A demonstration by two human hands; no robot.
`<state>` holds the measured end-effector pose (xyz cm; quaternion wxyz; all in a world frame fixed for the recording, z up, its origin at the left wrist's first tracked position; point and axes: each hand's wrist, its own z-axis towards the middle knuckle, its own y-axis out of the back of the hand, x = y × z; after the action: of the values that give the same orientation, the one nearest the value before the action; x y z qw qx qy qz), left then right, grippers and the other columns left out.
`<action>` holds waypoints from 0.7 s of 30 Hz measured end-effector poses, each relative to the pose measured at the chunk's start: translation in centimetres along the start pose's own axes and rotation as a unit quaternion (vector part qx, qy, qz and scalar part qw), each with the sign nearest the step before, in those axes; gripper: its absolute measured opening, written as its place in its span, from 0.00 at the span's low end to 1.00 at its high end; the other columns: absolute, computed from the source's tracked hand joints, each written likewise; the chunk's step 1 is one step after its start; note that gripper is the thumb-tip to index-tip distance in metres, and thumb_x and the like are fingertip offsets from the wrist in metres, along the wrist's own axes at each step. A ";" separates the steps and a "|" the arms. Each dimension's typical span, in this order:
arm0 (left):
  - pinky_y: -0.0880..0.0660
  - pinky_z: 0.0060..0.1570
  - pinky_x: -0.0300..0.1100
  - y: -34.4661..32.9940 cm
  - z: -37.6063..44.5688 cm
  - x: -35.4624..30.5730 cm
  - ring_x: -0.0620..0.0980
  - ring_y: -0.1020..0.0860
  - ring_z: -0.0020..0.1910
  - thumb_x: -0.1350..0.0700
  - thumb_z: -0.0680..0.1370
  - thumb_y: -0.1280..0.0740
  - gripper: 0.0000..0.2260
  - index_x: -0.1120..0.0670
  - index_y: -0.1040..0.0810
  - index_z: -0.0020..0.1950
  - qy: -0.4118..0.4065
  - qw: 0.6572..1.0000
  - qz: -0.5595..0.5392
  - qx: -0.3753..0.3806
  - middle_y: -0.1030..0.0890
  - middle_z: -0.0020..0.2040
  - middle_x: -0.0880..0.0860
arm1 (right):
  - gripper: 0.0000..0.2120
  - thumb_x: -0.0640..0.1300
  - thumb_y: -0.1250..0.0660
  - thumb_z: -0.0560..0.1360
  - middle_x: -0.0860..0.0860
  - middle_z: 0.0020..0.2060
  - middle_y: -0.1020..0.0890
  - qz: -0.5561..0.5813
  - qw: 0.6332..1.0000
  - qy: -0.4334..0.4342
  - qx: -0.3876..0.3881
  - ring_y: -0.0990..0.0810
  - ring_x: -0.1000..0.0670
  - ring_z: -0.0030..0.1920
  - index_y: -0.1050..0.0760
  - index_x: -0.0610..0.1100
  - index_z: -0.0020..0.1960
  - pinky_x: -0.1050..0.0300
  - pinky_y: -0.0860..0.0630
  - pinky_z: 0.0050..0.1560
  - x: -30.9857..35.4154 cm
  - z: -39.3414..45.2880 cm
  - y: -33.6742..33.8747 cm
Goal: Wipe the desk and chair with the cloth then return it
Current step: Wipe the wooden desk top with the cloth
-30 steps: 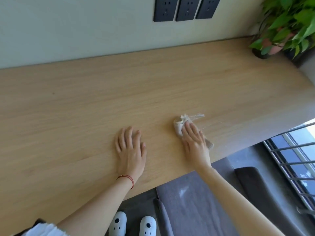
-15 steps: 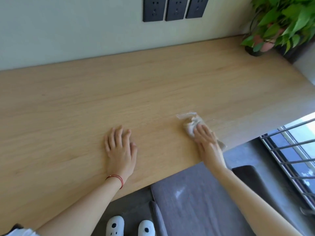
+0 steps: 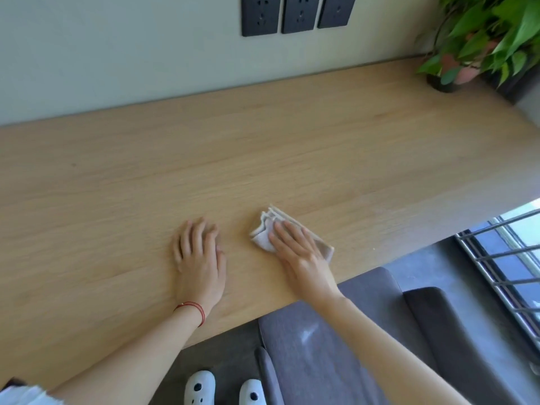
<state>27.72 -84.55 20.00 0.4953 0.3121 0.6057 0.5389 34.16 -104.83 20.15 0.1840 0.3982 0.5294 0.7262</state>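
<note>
A light wooden desk (image 3: 292,147) runs along the wall. My right hand (image 3: 301,252) lies flat on a folded pale cloth (image 3: 263,232) near the desk's front edge, pressing it to the wood. The cloth's folded edges stick out past my fingertips at the left and far side. My left hand (image 3: 200,255) rests palm down on the bare desk a little to the left, fingers together, holding nothing. Below the desk edge, under my right forearm, stands a grey upholstered chair (image 3: 318,340) with a pale smudge on its seat.
A potted green plant (image 3: 482,39) stands at the desk's far right corner. Three black wall sockets (image 3: 295,13) sit above the desk. A metal window railing (image 3: 502,273) is at the right. White slippers (image 3: 225,390) show on the dark floor.
My right hand slid the cloth right, then back left toward my left hand. The left hand has stayed planted on the desk.
</note>
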 end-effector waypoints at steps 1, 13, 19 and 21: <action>0.40 0.69 0.61 0.0 0.0 0.0 0.61 0.37 0.72 0.54 0.77 0.49 0.19 0.56 0.28 0.64 -0.001 1.000 0.000 -0.001 0.30 0.69 0.58 | 0.21 0.34 0.37 0.77 0.43 0.72 0.31 -0.009 0.999 -0.036 -0.006 0.37 0.41 0.74 0.31 0.42 0.70 0.39 0.42 0.74 -2.2 -0.1 1.2; 0.40 0.70 0.59 -0.3 0.1 0.2 0.59 0.37 0.72 0.57 0.77 0.42 0.14 0.56 0.28 0.62 0.019 1.000 -0.004 0.015 0.30 0.69 0.58 | 0.17 0.40 0.39 0.77 0.44 0.70 0.29 0.047 0.998 -0.032 -0.024 0.35 0.41 0.73 0.26 0.45 0.65 0.44 0.42 0.74 6.8 8.8 -3.0; 0.40 0.69 0.59 -0.4 0.1 0.4 0.60 0.37 0.71 0.56 0.77 0.45 0.08 0.54 0.29 0.52 0.007 0.999 -0.043 -0.024 0.30 0.69 0.57 | 0.23 0.31 0.38 0.76 0.45 0.72 0.30 0.018 0.999 -0.028 -0.006 0.35 0.42 0.74 0.28 0.45 0.68 0.42 0.37 0.73 -2.6 0.5 1.7; 0.40 0.68 0.59 -0.1 0.2 0.2 0.60 0.37 0.71 0.53 0.77 0.49 0.15 0.54 0.28 0.58 0.005 1.000 -0.019 -0.016 0.31 0.70 0.57 | 0.21 0.30 0.39 0.76 0.40 0.71 0.30 -0.005 0.994 -0.109 -0.025 0.34 0.38 0.73 0.28 0.42 0.68 0.39 0.36 0.71 -8.1 2.6 4.6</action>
<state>27.87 -84.36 19.89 0.5075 0.2902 0.6051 0.5405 41.86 -110.54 21.57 0.2539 0.4677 0.4902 0.6903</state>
